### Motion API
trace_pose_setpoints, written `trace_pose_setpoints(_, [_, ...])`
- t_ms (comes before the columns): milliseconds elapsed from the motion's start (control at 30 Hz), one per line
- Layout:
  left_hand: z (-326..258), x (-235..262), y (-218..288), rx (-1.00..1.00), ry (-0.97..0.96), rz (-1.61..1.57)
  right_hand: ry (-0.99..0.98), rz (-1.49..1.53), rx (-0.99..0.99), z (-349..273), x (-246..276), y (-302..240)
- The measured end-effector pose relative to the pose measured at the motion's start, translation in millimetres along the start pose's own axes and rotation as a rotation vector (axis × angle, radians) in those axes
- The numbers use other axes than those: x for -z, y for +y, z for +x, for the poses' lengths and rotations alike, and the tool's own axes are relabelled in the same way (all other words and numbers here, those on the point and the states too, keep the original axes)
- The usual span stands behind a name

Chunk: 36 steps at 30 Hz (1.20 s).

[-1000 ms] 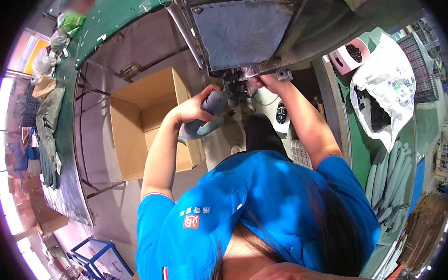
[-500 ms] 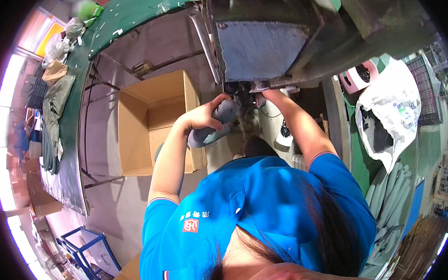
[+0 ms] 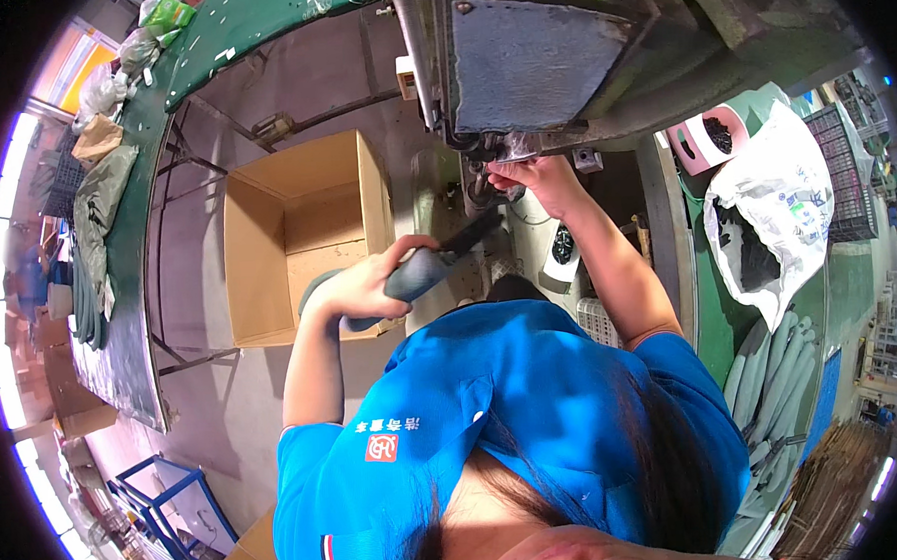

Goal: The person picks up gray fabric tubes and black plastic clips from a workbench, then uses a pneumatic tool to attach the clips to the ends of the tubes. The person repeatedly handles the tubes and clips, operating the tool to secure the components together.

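Observation:
My left hand (image 3: 374, 283) is wrapped round a thick grey tube (image 3: 420, 272) with a flat black end piece (image 3: 473, 231) that points at the machine. More of the bent grey tube shows behind that hand, over the edge of the cardboard box (image 3: 375, 198). My right hand (image 3: 536, 183) is at the underside of the machine (image 3: 539, 61), beside its metal working head (image 3: 476, 169). Its fingers are closed there, and whatever they may hold is too small to tell.
Several grey-green tubes (image 3: 773, 376) lie on the right bench below a white sack (image 3: 781, 205) of black parts. A pink-white bin (image 3: 698, 149) of black pieces stands behind it. A white container (image 3: 562, 263) is below my right arm. A green-topped table (image 3: 157, 243) runs along the left.
My left hand has drawn the grey tube back from the machine, toward me and to the left, baring its black end piece. My right hand stays at the machine, its fingers more in sight.

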<state>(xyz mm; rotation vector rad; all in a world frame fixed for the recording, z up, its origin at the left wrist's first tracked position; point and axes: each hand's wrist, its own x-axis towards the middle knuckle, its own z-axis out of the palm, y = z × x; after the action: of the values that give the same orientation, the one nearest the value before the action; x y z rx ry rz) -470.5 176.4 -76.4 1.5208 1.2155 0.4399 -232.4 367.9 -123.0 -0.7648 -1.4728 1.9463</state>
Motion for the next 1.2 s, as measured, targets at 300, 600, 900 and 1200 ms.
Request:
trace_pose_setpoints(300, [-84,-2,-8,0.328,0.458,-0.080,0.071,-0.172,0.271,-1,-15,17])
trace_pose_setpoints(600, [-107,-3,-26,0.385,0.684,0.455,0.233,0.112,-0.023,-3,-38,14])
trace_pose_setpoints(900, [-78,-51,54,0.183,0.686,0.229,-0.174,-0.640,0.915,-92,-89,-6])
trace_pose_setpoints(1200, [-54,-124,54,0.040,0.753,-0.065,-0.081,-0.494,0.882,-132,-111,-6])
